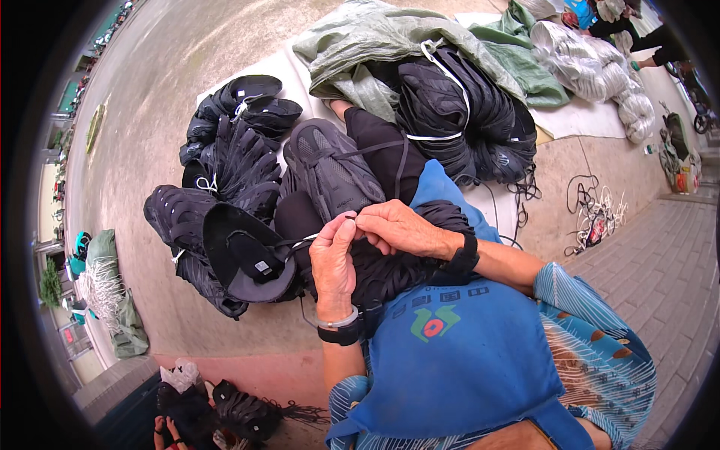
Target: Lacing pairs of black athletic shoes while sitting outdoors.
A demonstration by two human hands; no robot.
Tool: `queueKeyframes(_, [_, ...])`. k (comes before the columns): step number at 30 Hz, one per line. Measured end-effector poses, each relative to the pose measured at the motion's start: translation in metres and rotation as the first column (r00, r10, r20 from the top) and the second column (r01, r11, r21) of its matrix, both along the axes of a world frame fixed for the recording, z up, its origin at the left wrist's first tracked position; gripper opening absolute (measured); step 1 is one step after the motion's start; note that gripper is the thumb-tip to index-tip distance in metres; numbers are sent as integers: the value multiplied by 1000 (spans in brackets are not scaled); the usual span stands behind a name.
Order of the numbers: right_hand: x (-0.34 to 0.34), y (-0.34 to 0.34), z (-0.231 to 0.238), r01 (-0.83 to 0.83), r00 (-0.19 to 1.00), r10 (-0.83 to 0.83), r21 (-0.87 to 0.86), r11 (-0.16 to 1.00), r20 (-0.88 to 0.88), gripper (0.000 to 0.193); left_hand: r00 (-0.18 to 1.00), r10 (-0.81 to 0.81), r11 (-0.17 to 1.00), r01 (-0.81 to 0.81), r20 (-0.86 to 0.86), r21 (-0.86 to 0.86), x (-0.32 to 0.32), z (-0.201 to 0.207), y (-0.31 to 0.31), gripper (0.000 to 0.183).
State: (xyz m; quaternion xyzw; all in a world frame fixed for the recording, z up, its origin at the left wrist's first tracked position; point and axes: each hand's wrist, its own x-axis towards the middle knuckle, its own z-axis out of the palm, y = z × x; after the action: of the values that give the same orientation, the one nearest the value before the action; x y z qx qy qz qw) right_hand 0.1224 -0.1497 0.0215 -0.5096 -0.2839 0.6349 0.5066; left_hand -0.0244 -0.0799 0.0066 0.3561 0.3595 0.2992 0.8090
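My left hand and my right hand meet over my lap, fingertips pinched together. A thin dark shoelace end shows between them, mostly hidden by the fingers. Dark and white strands run into the left hand from the left. Just beyond the hands, a black shoe upper lies across my leg, sole-less and with a loose lace trailing from it. More black uppers are bunched under my hands. Beside the left hand, another upper shows its open inside with a white label.
Tied bundles of black uppers lie at the left on pale sheeting. A larger bundle sits by a green woven sack. Loose laces lie on the ground at right. Another person's hands show at lower left.
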Motion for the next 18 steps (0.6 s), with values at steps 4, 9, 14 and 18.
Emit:
queueKeyframes(4, [0, 0, 3, -49, 999, 48, -27, 998, -7, 36, 999, -22, 1000, 23, 41, -21, -3, -3, 1, 20])
queueKeyframes(9, [-1, -1, 3, -40, 999, 39, -11, 999, -13, 37, 1000, -31, 999, 30, -5, -40, 2, 8, 0, 19])
queueKeyframes(14, [1, -1, 3, -92, 995, 87, -110, 990, -41, 40, 992, -114, 992, 116, 49, -40, -5, 1, 4, 21])
queueKeyframes(18, [-3, -4, -7, 28, 834, -206, 333, 942, 512, 30, 999, -26, 997, 30, -48, 71, 0, 7, 0, 20])
